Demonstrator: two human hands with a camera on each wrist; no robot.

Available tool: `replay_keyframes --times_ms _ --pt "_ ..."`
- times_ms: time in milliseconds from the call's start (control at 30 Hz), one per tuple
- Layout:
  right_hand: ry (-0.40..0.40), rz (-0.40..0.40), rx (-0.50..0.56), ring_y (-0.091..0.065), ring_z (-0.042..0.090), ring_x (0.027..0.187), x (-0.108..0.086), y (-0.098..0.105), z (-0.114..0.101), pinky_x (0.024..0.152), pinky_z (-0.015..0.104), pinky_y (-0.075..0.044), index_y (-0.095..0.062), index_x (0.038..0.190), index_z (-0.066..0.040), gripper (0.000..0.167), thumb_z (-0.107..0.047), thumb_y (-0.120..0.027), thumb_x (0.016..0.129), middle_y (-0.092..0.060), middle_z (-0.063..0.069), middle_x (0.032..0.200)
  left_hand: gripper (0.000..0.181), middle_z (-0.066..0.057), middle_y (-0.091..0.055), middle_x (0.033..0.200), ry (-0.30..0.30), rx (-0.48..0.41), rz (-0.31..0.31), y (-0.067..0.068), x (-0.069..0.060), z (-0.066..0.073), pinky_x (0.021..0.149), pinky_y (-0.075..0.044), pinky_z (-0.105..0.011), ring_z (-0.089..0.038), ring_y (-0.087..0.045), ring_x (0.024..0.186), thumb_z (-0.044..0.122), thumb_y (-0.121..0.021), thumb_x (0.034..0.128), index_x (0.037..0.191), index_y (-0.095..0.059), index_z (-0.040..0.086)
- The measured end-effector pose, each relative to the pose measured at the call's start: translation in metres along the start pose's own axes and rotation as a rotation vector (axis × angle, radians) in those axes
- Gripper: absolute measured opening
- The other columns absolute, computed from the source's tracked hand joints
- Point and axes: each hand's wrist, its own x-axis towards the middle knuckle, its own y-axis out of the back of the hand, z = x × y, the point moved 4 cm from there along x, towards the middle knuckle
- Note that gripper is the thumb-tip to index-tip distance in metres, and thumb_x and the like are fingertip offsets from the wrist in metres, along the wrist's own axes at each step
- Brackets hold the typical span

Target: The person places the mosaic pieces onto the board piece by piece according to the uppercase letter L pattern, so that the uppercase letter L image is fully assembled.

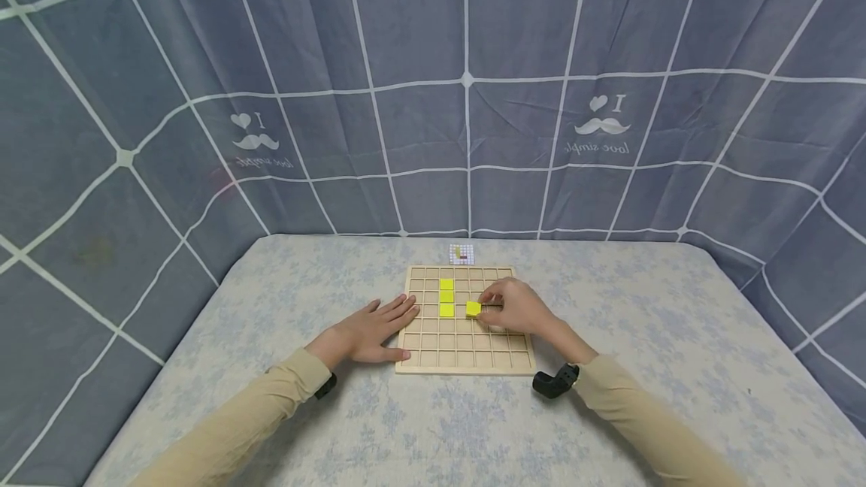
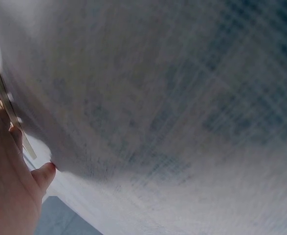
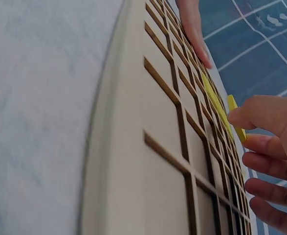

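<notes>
1. Evidently the loose yellow square tile [image 1: 473, 309] was over the middle of the gridded wooden board [image 1: 467, 360], pinched by my right hand [image 1: 517, 308] between thumb and forefinger; being square, it showed no long axis.
2. It lay just left of my right palm, that hand being much the nearer, and appeared held slightly clear of the grid.
3. Leftward from it, across a gap of about one cell, lay a column of three yellow tiles [image 1: 446, 296], its long axis running away from me; my held tile was roughly level with the nearest one.
4. My left hand [image 1: 377, 329] grasped nothing, its fingers extended and spread, tips on the board's left edge.
5. Beyond the far edge lay a small printed grid card [image 1: 461, 254].
</notes>
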Motion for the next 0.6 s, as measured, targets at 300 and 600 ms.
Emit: replay_keyframes --times_ms 300,600 --pt "0.037 -0.019 0.020 -0.056 0.009 0.076 0.009 -0.013 -0.023 0.067 0.022 -0.046 -0.076 0.089 -0.015 0.021 -0.029 -0.080 0.073 -0.069 -0.006 0.083 0.082 -0.001 -0.004 0.164 0.009 0.012 -0.009 0.000 0.001 -0.001 0.120 -0.015 -0.054 -0.021 -0.005 0.151 0.065 -0.039 0.0940 0.157 -0.010 0.021" --pt "0.063 -0.056 -0.008 -0.055 0.005 0.074 0.014 -0.022 -0.035 0.067 0.019 -0.045 -0.077 0.088 -0.013 0.021 -0.029 -0.080 0.075 -0.070 -0.008 0.084 0.082 -0.001 -0.003 0.164 0.013 0.000 -0.011 0.000 0.000 0.000 0.120 -0.015 -0.054 -0.021 -0.005 0.151 0.065 -0.039 0.0940 0.157 -0.010 0.021"
